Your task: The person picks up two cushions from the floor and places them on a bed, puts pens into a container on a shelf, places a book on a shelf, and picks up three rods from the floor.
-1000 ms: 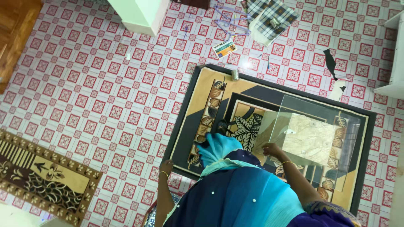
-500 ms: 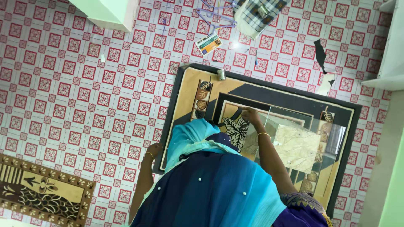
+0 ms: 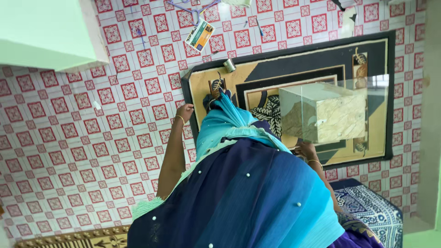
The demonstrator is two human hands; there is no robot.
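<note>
The person has shifted along the patterned rug [image 3: 229, 82]. The left hand [image 3: 184, 111] now rests at its dark border — whether its grip is closed is unclear. The right hand [image 3: 305, 149] has slid down beneath the clear glass box [image 3: 333, 112] standing on the rug, touching its near edge, grip hidden.

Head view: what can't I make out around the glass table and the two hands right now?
- Right hand: fingers sit behind the edge of the glass table, so its grip is unclear.
- Left hand: at the edge of the rug; contact unclear, too small.
- Table base: its foot is blurred by reflections in the glass.
- Card: print too small.
- Hanger: cut off by the top edge.
</note>
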